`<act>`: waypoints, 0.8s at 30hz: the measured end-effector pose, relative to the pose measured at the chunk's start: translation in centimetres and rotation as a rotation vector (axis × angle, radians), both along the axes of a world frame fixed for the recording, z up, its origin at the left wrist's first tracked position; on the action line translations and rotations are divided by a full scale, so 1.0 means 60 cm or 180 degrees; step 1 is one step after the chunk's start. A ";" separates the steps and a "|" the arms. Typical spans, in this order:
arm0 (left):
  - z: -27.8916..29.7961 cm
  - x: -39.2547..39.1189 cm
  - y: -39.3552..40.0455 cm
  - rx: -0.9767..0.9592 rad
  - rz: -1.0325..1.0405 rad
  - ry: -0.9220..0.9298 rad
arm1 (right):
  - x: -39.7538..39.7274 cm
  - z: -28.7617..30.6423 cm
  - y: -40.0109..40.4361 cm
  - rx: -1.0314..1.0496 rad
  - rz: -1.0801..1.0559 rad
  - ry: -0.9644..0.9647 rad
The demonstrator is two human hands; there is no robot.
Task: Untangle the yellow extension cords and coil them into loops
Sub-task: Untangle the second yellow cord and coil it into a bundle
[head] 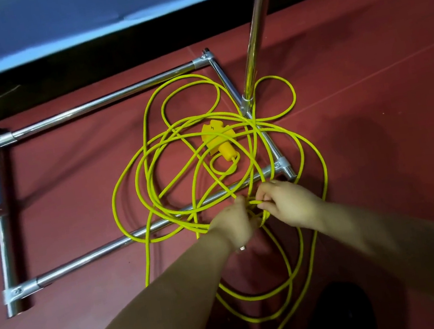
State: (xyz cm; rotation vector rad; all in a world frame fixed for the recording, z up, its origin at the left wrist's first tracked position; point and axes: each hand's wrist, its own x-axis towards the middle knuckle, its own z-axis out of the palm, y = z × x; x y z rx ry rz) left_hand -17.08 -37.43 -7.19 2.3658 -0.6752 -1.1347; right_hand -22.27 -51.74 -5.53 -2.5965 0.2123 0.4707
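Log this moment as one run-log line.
stage: untangling | left hand: grips yellow extension cord | right hand: pinches cord strand | cord: tangled over chrome tube frame | yellow plug block: mid-tangle

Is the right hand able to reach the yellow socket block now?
Probably not at once: the right hand pinches the cord, and several loops cross over the socket block.

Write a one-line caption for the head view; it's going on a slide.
Both hands pinch tangled yellow extension cord lying over a chrome tube frame on red floor.
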 end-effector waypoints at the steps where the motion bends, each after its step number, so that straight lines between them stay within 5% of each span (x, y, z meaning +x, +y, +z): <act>1: 0.013 0.005 0.009 -0.0001 0.0000 -0.0079 | 0.004 0.014 0.008 0.0035 -0.0030 -0.0077; 8: 0.181 0.042 0.106 -0.0301 0.0322 -0.0374 | 0.045 0.173 0.070 0.0339 -0.0193 -0.0679; 17: 0.473 0.019 0.259 -0.1864 0.1605 0.0928 | 0.051 0.414 0.189 0.0842 -0.0381 -0.1301; 24: 0.586 -0.049 0.347 -0.3127 0.2750 0.1269 | -0.008 0.569 0.307 0.0969 -0.0266 -0.2040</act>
